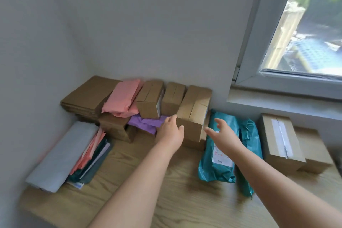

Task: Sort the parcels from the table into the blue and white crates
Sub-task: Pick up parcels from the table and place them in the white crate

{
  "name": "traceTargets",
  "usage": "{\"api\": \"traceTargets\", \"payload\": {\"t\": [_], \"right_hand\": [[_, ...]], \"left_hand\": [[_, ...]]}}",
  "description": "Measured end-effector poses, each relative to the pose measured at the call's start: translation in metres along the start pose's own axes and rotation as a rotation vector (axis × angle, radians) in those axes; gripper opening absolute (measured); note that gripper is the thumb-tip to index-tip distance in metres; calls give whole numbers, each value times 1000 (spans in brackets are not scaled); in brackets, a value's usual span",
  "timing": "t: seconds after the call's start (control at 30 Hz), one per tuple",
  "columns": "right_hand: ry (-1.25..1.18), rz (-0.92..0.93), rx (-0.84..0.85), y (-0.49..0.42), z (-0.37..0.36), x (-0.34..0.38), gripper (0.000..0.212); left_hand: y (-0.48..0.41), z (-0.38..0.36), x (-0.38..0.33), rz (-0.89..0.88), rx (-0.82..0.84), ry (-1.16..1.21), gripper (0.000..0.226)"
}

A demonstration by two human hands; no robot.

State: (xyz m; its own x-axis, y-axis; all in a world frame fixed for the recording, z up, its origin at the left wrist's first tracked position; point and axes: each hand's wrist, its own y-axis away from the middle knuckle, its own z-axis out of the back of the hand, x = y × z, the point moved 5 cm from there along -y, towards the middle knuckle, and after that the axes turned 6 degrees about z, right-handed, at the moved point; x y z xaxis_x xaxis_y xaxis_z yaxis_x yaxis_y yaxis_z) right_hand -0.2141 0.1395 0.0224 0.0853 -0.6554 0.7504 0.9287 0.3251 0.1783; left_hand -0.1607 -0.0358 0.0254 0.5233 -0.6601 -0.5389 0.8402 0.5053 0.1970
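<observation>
Pick-up step: the cardboard box (192, 111) stands mid-tabletop (175, 181) against the far wall. The left hand (171, 129), fingers relaxed, is at its left edge. The right hand (223, 135), spread, hovers just right, gripping nothing. Next, I judge: clamp both sides and lift. No crates in view.

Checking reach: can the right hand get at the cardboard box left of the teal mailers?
Likely yes: the right hand, fingers spread, is right beside the cardboard box; nothing stands between them.

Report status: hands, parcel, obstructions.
Left hand open at box left edge. Right hand open, right of it, over teal bag. Nothing gripped. Crates out of view.
</observation>
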Motion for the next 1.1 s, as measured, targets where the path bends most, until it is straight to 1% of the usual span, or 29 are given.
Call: {"api": "traceTargets", "payload": {"t": [0.07,0.17,0.3,0.33,0.43,0.5,0.57,0.7,0.77,0.8,0.83,0.93,0.97,1.0,1.1], "right_hand": [[-42,-66,-15,-16,-9,0,63],[-119,-125,-18,-33,-24,-2,62],[-213,-172,-24,-51,-39,-5,66],[-225,-181,-15,-52,-42,-6,65],[-306,-172,-12,-52,-50,-7,42],[-338,-157,-20,-50,-52,-8,35],[-362,-153,-18,-45,-53,-7,39],[-359,-143,-6,-31,-50,-3,54],[-380,-134,-21,-22,-47,1,63],[-383,-113,-36,-14,-43,5,66],[-374,-83,-52,-6,-37,10,66],[-322,22,-88,17,-20,23,59],[-317,59,-95,26,-13,27,58],[-311,80,-102,32,-10,29,57],[-320,124,-134,56,9,28,46]], "left_hand": [[-26,-2,2,6,37,15,55],[-53,-6,4,76,117,87,56],[-72,-19,5,153,275,290,61],[-72,-22,4,160,306,325,61],[-70,-29,4,188,354,384,61],[-70,-31,5,207,363,395,60],[-70,-30,7,231,365,417,59],[-61,-26,14,272,346,478,51],[-51,-23,17,323,343,558,44],[-43,-19,18,352,339,627,44],[-34,-15,16,387,338,708,51],[-14,-6,9,448,333,891,104],[-8,-5,6,451,340,925,116],[-4,-6,5,442,354,955,122],[19,-6,-5,403,368,1013,125]]}}
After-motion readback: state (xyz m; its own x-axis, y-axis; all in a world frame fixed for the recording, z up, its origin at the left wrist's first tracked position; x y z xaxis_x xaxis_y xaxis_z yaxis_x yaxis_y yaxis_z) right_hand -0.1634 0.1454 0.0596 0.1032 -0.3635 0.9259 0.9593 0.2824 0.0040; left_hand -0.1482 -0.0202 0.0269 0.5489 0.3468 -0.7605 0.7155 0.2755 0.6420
